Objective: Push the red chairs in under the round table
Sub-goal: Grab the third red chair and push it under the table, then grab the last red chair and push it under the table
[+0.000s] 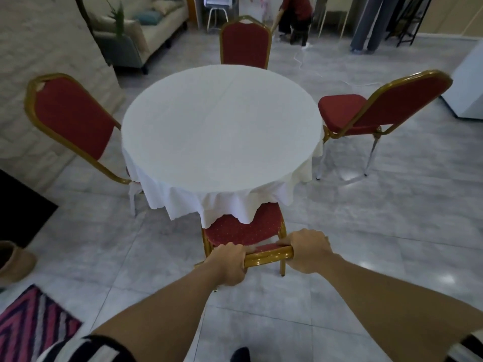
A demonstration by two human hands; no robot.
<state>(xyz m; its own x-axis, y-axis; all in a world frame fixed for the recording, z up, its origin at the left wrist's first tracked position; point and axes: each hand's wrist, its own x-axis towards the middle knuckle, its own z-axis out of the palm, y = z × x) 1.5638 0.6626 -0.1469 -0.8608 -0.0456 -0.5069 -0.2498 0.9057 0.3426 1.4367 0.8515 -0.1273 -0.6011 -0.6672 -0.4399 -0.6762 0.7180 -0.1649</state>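
A round table (222,126) under a white cloth stands in the middle of the room. The near red chair (243,228) with a gold frame has its seat partly under the hanging cloth. My left hand (230,265) and my right hand (308,254) both grip the top rail of its backrest. A left red chair (70,116) sits close against the table with its seat hidden. The far red chair (245,45) stands at the table's back edge. The right red chair (379,108) stands apart from the table, its seat fully showing.
A stone wall (39,48) and a sofa (146,30) are at the back left. A striped rug (34,320) lies at the near left. A crouching person (295,19), another person's legs (366,27) and a white box (467,87) are at the back right.
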